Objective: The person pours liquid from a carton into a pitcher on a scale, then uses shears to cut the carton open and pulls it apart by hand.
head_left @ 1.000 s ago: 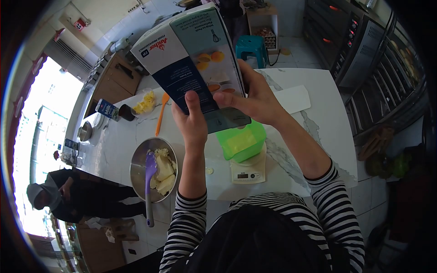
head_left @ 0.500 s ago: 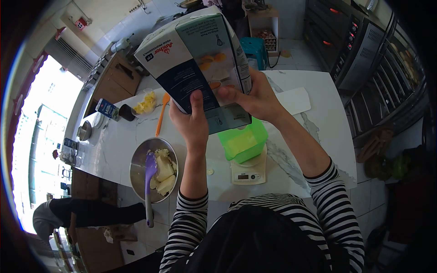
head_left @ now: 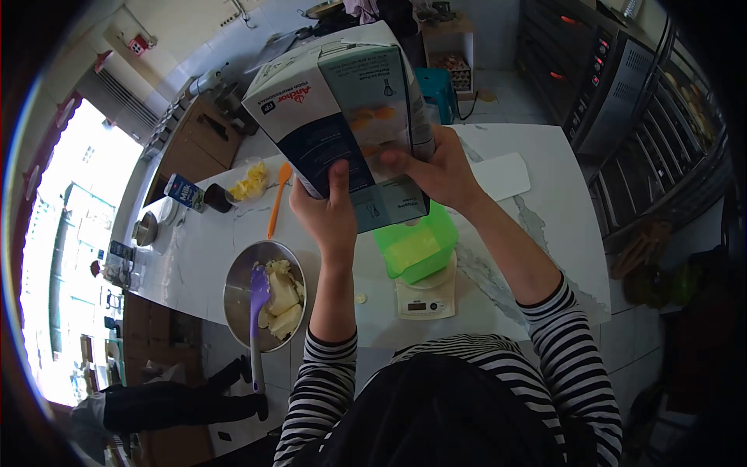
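Note:
A large whipping cream carton is raised above the table between my two hands. My left hand grips its lower left edge, thumb pressed on the front. My right hand clasps the lower right side, with the thumb across the printed face. Below the carton, a bright green plastic container holding something pale yellow stands on a kitchen scale. To the left, a steel bowl contains pale yellow blocks and a purple spatula, whose handle juts over the rim.
An orange spatula, a tub of yellow pieces, a dark cup and a milk carton stand at the left. A white board lies at the right. Another person is at lower left.
The carton has shifted slightly down and to the right in view, still in both hands. The other person at lower left has moved lower in the picture.

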